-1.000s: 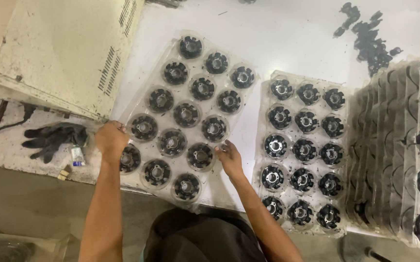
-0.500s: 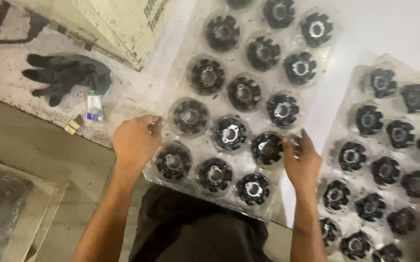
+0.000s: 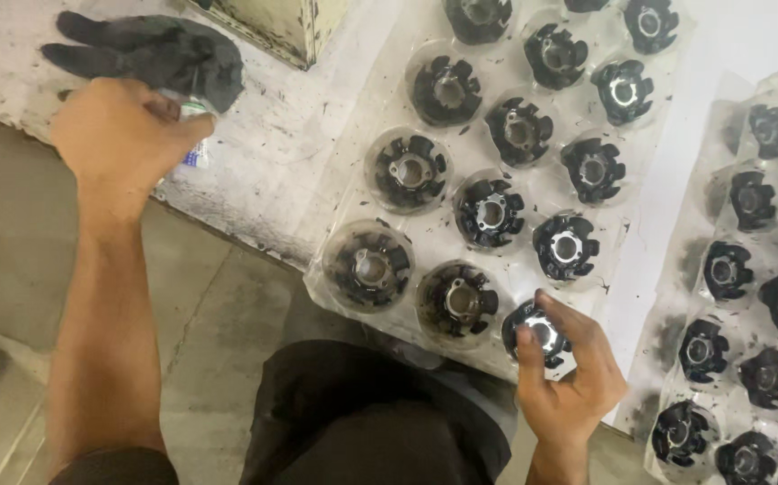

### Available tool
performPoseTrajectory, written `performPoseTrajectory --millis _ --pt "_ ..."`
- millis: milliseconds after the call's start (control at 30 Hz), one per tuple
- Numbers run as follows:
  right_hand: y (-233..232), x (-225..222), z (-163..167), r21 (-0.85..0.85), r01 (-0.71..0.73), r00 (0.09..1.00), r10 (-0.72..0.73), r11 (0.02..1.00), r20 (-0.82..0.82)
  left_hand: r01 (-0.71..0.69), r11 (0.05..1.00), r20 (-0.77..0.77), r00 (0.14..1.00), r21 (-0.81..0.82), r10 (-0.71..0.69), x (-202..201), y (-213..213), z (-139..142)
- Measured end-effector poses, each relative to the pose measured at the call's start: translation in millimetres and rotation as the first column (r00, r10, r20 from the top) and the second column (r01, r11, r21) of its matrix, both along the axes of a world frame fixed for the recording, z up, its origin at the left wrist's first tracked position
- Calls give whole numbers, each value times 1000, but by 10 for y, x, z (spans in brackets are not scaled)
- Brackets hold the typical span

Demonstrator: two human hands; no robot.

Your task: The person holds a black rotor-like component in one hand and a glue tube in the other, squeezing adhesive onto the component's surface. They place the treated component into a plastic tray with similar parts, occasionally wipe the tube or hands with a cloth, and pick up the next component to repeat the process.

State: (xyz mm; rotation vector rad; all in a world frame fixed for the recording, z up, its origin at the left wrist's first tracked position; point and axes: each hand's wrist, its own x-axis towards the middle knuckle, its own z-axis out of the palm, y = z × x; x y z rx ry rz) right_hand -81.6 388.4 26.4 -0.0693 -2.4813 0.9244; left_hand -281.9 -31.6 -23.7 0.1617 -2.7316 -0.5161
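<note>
Spread over the white table [image 3: 272, 171]: a clear plastic tray [image 3: 506, 171] of black round parts, long axis running up and to the right, away from the body. Beside it on the right, a second tray [image 3: 748, 296]. At the first tray's near corner, right hand [image 3: 569, 377], fingers curled round a black round part [image 3: 540, 330] (still in its pocket, as far as shows). Far left, well apart, left hand [image 3: 119, 135], loosely closed by a dark glove [image 3: 151, 52], touching a small white tube [image 3: 194, 154].
</note>
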Motion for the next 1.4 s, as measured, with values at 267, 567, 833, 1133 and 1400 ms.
performPoseTrajectory --millis 267,567,833,1133,1400 --pt "-334 556 -235 -413 -151 986 108 898 -124 141 751 -64 989 646 -130 723 539 475" --pt "-502 771 -881 -857 -59 979 199 513 52 339 378 -131 868 862 -479 1935 2102 400" --pt "-302 920 -1008 -985 -156 974 178 70 -141 542 661 -219 832 519 -510 1855 1812 435" --pt "-128 850 -971 -990 -64 988 130 -128 -81 600 794 -66 792 -101 -607 1561 1570 244" --pt "-105 940 -870 -986 -167 983 81 14 -166 498 656 61 769 567 -636 1967 1358 563"
